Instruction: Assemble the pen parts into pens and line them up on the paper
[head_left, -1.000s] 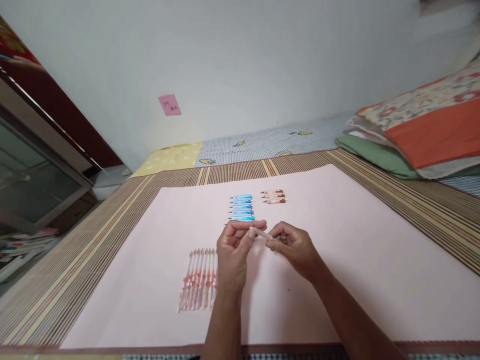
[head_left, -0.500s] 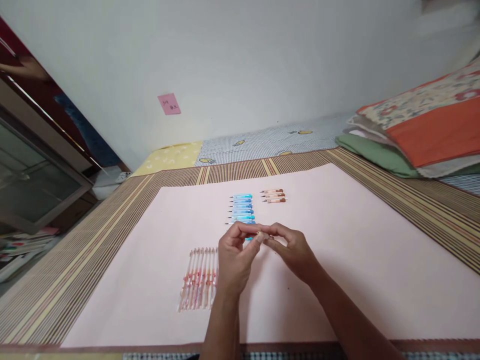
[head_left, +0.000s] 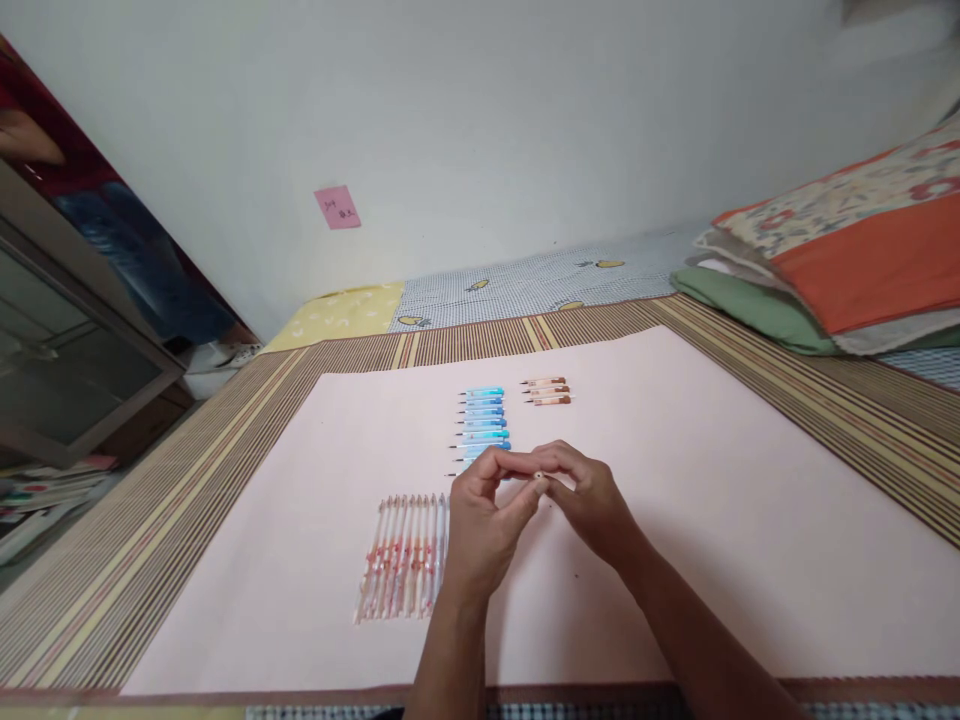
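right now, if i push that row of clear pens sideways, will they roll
Probably they roll: the clear pens look like slim round tubes lying loose, side by side, on the flat pink sheet. They look light and stiff, so a sideways push would likely scatter the row.

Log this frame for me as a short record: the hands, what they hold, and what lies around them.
Left hand: fingertips pinched on a pale pen piece, mostly hidden
Right hand: pinches the same piece, fingertips meeting the left's
Beyond hands: row of blue pens; three brown pens further right
Left of hands: row of clear barrels
Surface: pink sheet on striped mat
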